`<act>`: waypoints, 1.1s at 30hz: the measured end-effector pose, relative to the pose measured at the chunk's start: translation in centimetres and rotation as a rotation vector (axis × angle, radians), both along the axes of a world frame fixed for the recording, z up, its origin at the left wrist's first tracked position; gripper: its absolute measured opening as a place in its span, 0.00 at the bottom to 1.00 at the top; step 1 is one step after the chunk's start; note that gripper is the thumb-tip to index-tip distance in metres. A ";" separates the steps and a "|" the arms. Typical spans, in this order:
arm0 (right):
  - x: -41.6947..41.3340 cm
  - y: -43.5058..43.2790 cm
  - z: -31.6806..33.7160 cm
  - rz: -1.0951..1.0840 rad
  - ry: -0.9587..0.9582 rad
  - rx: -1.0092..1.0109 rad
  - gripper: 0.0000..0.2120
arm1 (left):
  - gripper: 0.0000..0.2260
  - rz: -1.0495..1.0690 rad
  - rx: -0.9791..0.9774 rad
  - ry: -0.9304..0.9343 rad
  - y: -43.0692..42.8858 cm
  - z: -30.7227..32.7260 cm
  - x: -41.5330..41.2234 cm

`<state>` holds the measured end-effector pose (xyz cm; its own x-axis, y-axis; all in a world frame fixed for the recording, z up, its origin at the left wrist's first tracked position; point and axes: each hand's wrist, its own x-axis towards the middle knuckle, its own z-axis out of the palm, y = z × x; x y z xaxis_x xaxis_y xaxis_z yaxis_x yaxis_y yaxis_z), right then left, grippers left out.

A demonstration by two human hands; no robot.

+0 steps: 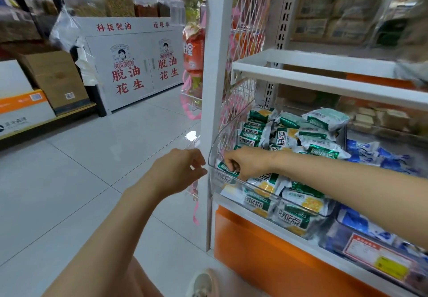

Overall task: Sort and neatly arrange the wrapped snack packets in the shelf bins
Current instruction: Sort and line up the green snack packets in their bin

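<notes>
1. Right hand (246,162) reached into the front-left corner of the clear bin (210,157); its fingers (231,159) were curled down on one green packet (227,169), pinching it.
2. That green packet lay against the bin's front wall, tilted, just inside the rim.
3. Other green packets (308,139) were heaped loosely through the same bin (some flat, some on edge, no rows).
4. Left hand (179,169) hovered outside the white upright post (213,88), just beside the bin's corner; fingers loosely curled, holding nothing, touching nothing.
5. Blue packets (370,155) filled the neighbouring bin to the right.
6. A white shelf (324,81) ran above the bins and an orange panel (266,250) below.
7. Behind, across the tiled floor (92,169), stood a white cabinet (129,65) with red characters, near a cardboard box (53,76).
</notes>
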<state>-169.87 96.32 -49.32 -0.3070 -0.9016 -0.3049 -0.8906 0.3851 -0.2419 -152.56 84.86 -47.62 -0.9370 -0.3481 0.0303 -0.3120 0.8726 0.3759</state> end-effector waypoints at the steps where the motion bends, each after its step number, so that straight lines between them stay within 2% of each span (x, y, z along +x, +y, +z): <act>1: -0.2 0.0 0.1 0.002 -0.050 0.023 0.12 | 0.11 -0.006 0.002 0.002 0.1 0.0 0.0; 4: -1.1 -0.1 1.7 -0.037 -0.255 0.110 0.10 | 0.11 -0.042 -0.003 0.006 0.3 0.0 -0.2; 6: -1.9 -0.2 2.7 -0.084 -0.295 0.118 0.13 | 0.10 -0.078 0.010 0.008 0.4 0.0 -0.3; 9: -2.5 -0.4 2.8 -0.105 -0.126 0.073 0.10 | 0.11 -0.168 -0.006 0.002 0.9 -0.1 -0.7; 13: -2.2 -1.2 1.5 -0.054 0.043 0.174 0.03 | 0.17 -0.257 -0.083 -0.040 1.7 -0.9 -1.7; 16: -2.1 -1.8 1.3 -0.035 0.150 0.252 0.09 | 0.21 -0.276 -0.147 -0.115 2.2 -1.5 -2.5; 20: -2.0 -1.8 1.4 -0.017 0.138 0.297 0.11 | 0.23 -0.268 -0.192 -0.185 2.3 -2.3 -3.2; 24: -2.0 -1.2 1.5 -0.007 0.198 0.195 0.15 | 0.23 -0.246 -0.197 -0.224 2.1 -2.9 -3.7; 33: -2.7 -0.3 1.8 0.028 0.182 0.063 0.13 | 0.24 -0.258 -0.115 -0.296 2.2 -2.6 -4.6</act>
